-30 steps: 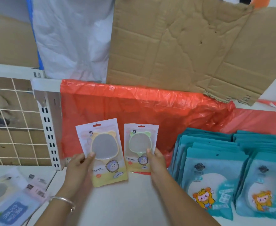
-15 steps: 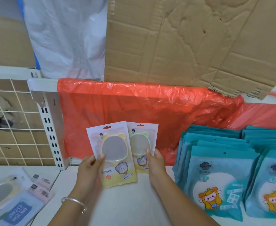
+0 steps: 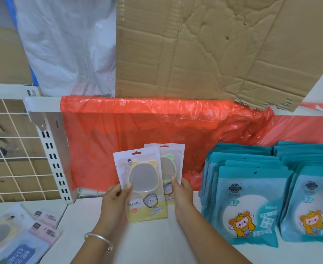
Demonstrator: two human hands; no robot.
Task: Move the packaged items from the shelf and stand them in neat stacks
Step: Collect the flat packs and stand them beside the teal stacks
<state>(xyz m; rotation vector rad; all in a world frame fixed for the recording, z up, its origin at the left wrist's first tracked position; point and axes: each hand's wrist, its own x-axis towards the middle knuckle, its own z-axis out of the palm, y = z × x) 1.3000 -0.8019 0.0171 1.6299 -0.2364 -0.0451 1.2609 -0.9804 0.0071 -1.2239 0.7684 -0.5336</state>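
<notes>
My left hand (image 3: pixel 116 199) grips a yellow packaged mirror (image 3: pixel 143 185) by its left edge, thumb on the front. It overlaps a green packaged mirror (image 3: pixel 171 164), which my right hand (image 3: pixel 181 191) pinches at its right edge. Both packs stand upright above the white shelf (image 3: pixel 156 242), in front of the red plastic sheet (image 3: pixel 156 126). To the right stand two leaning stacks of teal mirror packs, one nearer the middle (image 3: pixel 246 202) and one at the right edge (image 3: pixel 313 204).
Several loose packs (image 3: pixel 17 237) lie flat at the lower left. A white slotted shelf upright (image 3: pixel 52 149) and a wire grid panel (image 3: pixel 10 149) stand on the left. Flattened cardboard (image 3: pixel 204 46) and white plastic (image 3: pixel 67 44) hang behind.
My left hand has brought the yellow pack rightwards until it overlaps the front of the green pack. The right hand has kept its hold on the green pack.
</notes>
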